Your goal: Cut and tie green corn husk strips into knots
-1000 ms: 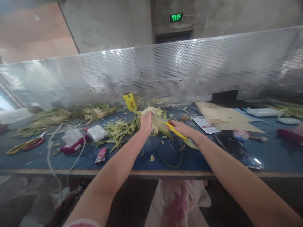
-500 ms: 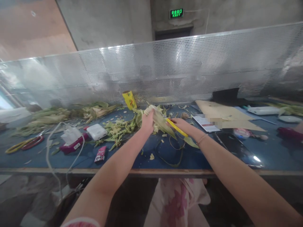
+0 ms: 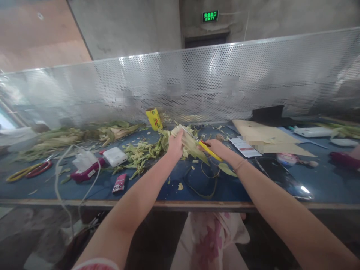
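Note:
My left hand is closed around a pale green bundle of corn husk, held over the middle of the table. In my right hand is a pair of scissors with yellow handles. Their blades reach left to the top of the bundle, beside my left fingers. Whether the blades are apart or together I cannot make out. Cut green pieces lie heaped left of my left hand. Beneath my right wrist is a loose leaf.
A yellow cup-like container stands behind the heap. More husks, red-and-yellow-handled scissors, a white device and a pink box lie left. Rightward are a phone, brown paper and a dark tablet. A perforated metal screen runs behind.
My right hand and the yellow scissors have shifted very slightly, the handles now at a slightly different angle. My left hand and the husk bundle stay in place.

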Demonstrator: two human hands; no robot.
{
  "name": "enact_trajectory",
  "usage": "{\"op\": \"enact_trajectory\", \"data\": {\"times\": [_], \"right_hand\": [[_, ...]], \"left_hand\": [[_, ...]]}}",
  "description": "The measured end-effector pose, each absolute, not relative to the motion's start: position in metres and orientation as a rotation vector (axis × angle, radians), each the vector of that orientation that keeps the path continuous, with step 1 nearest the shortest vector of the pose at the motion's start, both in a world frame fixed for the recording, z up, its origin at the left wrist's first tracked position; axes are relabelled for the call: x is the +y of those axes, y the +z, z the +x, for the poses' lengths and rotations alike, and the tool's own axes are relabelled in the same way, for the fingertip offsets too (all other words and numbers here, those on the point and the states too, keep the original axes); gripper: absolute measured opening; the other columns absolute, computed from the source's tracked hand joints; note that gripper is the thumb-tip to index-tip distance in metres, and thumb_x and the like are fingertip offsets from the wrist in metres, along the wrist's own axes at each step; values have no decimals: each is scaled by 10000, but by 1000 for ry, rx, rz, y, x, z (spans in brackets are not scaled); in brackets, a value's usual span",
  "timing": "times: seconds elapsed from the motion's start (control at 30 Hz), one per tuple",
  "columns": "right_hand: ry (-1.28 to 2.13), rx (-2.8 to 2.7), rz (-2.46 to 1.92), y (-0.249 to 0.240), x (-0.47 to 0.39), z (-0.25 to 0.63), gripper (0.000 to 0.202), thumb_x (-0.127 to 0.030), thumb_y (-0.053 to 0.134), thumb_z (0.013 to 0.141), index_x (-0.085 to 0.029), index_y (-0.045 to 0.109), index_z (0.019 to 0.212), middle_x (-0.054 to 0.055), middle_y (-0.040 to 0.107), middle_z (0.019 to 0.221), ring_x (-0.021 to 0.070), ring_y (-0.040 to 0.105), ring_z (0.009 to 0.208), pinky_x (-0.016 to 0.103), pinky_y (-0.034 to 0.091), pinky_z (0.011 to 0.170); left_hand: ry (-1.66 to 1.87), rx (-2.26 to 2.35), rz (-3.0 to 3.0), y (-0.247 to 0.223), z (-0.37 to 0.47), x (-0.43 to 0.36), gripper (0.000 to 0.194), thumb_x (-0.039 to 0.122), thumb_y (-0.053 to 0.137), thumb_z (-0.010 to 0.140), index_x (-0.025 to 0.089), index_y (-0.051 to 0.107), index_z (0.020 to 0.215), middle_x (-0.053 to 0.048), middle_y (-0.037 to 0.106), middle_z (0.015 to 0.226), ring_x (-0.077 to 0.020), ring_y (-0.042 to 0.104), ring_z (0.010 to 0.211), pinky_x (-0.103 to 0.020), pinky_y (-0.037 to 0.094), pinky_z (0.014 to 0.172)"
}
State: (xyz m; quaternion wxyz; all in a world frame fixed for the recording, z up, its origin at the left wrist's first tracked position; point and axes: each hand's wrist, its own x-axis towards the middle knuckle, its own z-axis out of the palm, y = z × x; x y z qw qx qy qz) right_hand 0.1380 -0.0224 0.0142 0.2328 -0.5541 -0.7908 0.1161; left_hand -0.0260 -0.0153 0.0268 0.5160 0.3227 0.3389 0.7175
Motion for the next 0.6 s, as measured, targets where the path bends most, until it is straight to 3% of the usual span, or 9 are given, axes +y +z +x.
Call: {"op": "enact_trajectory", "data": {"times": [0.6], "right_hand": [[636, -2125, -1362, 21, -31, 142, 480, -628, 505, 771, -162, 593, 696, 15, 535, 528, 139, 504, 504, 254, 380, 523]], "left_hand": [[1659, 769, 890, 23, -25, -15, 274, 294, 745, 633, 167, 631, 848, -13, 679, 742, -142, 634, 664, -282, 514, 692]]}}
